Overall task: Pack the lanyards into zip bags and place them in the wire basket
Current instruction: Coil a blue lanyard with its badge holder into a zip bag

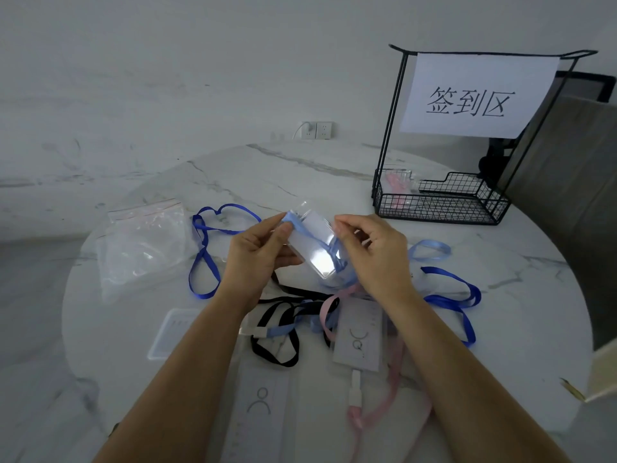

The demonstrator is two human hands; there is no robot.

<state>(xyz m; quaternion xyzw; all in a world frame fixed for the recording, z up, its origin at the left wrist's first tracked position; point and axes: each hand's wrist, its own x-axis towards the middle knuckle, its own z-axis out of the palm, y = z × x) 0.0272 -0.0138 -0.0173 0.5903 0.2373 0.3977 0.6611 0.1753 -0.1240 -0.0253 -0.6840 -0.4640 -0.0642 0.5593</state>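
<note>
Marble bench (300, 168): left hand (257, 252) and right hand (374, 252) pinch badge holder (314, 242), pale-blue lanyard (293, 219) wound round, apparently compacted for zip bags (143, 242).

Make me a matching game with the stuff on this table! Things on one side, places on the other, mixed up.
1. black wire basket
2. pile of clear zip bags
3. clear badge holder with light blue ribbon lanyard
4. pink ribbon lanyard

A. held between the left hand and right hand
B. far right of the white marble table
C. near edge of the table
D. left side of the table

Pairs: 1-B, 2-D, 3-A, 4-C
</note>
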